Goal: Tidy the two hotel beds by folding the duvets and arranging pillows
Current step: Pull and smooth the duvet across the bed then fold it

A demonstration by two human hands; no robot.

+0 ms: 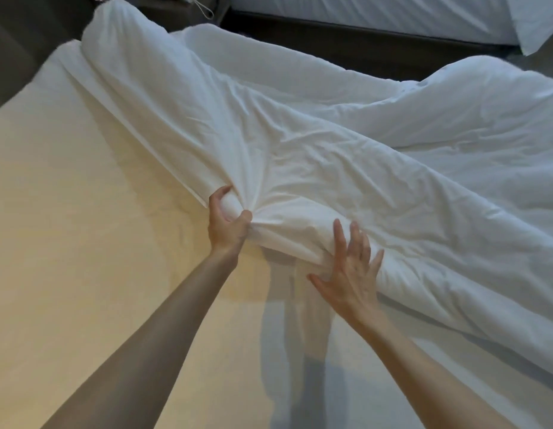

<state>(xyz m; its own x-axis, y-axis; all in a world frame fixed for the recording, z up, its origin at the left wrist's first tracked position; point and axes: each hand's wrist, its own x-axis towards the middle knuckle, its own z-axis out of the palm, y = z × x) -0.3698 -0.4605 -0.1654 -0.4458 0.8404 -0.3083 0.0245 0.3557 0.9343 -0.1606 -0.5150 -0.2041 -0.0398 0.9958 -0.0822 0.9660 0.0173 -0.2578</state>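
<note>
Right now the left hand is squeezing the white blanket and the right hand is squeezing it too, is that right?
Not quite. The left hand does squeeze a bunch of the white duvet, but the right hand only rests on it with its fingers spread straight. The head view shows this.

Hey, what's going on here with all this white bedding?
A person is tidying a bed with bare hands. The left hand grips a bunched fold of the duvet, while the right hand lies open, fingers spread, on the duvet's near edge. The duvet is rumpled and lies heaped across the bed, leaving the sheet bare on the left. A second bed with a pillow shows at the top, across a dark gap.
</note>
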